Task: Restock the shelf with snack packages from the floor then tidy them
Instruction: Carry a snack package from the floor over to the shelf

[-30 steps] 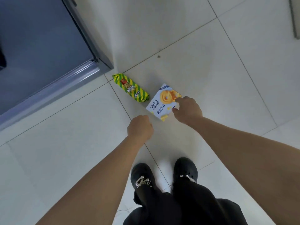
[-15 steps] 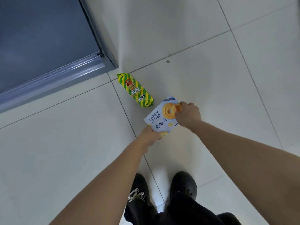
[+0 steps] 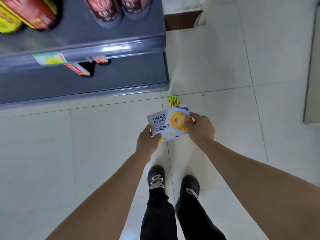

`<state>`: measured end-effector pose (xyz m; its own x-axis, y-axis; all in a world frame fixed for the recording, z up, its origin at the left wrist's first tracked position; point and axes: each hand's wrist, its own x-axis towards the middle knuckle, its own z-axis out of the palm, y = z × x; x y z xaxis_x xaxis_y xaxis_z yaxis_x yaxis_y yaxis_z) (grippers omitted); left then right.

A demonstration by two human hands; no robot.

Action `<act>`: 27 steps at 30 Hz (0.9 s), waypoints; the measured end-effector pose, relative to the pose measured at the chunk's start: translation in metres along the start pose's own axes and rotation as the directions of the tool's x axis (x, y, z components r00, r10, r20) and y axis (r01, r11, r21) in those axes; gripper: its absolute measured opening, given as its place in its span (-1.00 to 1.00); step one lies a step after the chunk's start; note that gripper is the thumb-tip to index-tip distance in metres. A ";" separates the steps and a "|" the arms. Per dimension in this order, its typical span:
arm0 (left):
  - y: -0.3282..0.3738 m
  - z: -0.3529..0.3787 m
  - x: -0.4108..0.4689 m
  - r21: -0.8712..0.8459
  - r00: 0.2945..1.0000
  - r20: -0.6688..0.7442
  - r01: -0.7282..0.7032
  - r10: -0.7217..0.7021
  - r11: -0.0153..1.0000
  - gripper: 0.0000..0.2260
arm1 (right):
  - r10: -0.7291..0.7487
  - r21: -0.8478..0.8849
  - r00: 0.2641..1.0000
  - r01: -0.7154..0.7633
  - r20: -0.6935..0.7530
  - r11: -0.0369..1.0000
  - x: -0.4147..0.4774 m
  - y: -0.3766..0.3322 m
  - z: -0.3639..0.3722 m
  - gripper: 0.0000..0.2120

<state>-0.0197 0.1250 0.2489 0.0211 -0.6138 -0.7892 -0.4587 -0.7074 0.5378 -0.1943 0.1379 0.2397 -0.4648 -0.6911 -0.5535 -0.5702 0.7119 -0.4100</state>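
As my left hand point(image 3: 147, 142) and right hand point(image 3: 200, 129) pinch the pale blue cardboard cookie box point(image 3: 168, 122) by opposite ends, it seems light and stiff. Contents are probably brittle, so I'd grip the edges.

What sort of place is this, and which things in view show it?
Most likely a shop aisle: a grey display shelf with price tags along its front edge, packaged snacks stocked on it, and a tiled floor.
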 end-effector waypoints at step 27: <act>0.028 -0.332 -0.354 -0.338 0.550 -0.833 -0.416 -0.062 0.844 -0.73 | -0.796 0.226 0.604 0.769 0.048 0.597 -0.352 -0.374 -0.078 -0.82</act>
<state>0.2545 0.2063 0.6419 0.7798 -0.5857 -0.2211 -0.0955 -0.4604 0.8826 0.1298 0.1047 0.6445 0.2055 -0.9777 -0.0426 -0.5453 -0.0783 -0.8346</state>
